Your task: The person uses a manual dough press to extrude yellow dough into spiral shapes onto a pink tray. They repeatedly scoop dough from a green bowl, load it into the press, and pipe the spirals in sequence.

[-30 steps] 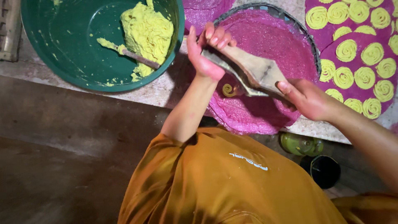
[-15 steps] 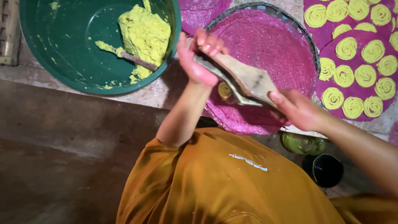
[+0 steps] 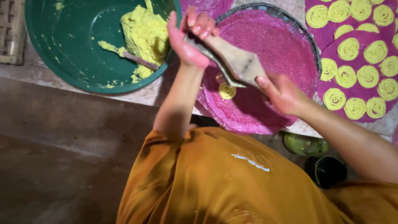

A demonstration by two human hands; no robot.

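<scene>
Mustard-orange shirt [image 3: 232, 182], short sleeves.
Small pale print across the chest; bare forearms, no rings or watch seen.

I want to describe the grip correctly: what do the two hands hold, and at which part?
Both hold one wooden press: left hand at its upper end, right hand at its lower end.

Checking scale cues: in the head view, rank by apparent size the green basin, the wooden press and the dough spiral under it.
1. green basin
2. wooden press, though it is held nearer the camera
3. dough spiral
</scene>
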